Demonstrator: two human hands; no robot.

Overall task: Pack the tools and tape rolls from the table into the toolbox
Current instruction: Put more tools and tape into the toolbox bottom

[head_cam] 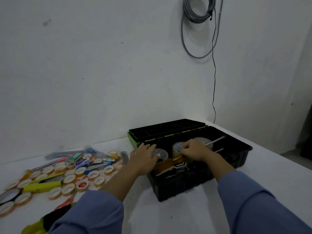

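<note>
White table (152,208) against a bare wall, dim rm. At 9 o'clock of the toolbox (177,186): heap of small rolls (69,179) mixed w/ tools, incl. a yellow tool (42,186). Small rolls look light, stiff, slick; prob. best pinched across the rim or thru the core. Yellow tool looks rigid, heavier; take by the handle. Left hand (145,157) lies released, fingers straight, on the box's left edge & a patterned roll (162,153) inside. Box open, lid at 12 o'clock. Clear roll (177,147) stands on edge mid-box; right hand (196,150), fingers curled, seems to pinch its rim.
</note>
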